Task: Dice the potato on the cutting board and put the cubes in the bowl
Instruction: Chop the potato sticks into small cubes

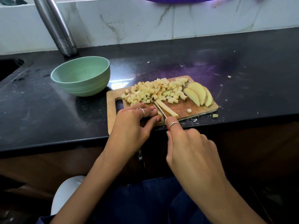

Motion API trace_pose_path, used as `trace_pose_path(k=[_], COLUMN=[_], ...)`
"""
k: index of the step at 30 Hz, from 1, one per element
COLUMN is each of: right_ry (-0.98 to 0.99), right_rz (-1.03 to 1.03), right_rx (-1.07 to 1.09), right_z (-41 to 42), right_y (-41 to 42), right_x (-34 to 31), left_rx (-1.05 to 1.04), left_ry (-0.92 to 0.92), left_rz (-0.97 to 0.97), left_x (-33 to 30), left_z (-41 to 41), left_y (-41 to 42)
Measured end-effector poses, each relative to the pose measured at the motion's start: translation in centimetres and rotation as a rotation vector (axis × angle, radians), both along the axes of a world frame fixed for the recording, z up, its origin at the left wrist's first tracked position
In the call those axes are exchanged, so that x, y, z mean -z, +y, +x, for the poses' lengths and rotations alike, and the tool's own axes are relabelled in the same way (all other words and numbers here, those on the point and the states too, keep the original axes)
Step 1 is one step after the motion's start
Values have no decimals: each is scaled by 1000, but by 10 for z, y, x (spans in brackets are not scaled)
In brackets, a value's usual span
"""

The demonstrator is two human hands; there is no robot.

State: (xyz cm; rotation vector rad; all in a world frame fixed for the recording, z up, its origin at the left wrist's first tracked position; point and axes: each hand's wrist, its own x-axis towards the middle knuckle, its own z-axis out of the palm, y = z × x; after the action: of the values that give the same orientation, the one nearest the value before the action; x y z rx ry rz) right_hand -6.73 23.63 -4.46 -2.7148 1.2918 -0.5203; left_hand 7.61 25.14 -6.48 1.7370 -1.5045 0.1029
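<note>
Black stone counter point(242, 50), wooden cutting board point(191, 109), green bowl point(80, 76), steel bottle point(63, 38), stray bits, perhaps potato point(215, 115)

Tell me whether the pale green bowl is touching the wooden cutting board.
Apart. The head view shows a strip of black countertop between the pale green bowl and the wooden cutting board at its near-left corner.

Pale yellow potato cubes point(155, 91) on a brown wooden cutting board point(186, 109); mint green bowl point(80, 76); speckled black counter point(242, 65); grey-veined white tiles point(129, 21).
</note>
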Motion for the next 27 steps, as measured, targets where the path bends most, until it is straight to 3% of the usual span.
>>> trace_pose_path(k=[7, 10, 12, 17, 21, 27], right_ry=[104, 277, 149, -140, -199, -287], right_rz=[-184, -255, -274, -22, 228, 275], right_rx=[-107, -145, -207, -120, -96, -63], right_z=[-10, -6, -10, -31, -41, -47], right_y=[3, 2, -8, -28, -45, -39], right_x=[1, -4, -6, -11, 0, 7], left_rx=[15, 15, 5, -63, -65, -92], left_ry=[23, 8, 8, -4, 3, -8], left_rz=[0, -2, 7, 33, 75, 152], left_x=[0, 0, -2, -4, -8, -12], left_z=[2, 2, 0, -10, -12, 5], left_y=[0, -1, 0, -1, -2, 7])
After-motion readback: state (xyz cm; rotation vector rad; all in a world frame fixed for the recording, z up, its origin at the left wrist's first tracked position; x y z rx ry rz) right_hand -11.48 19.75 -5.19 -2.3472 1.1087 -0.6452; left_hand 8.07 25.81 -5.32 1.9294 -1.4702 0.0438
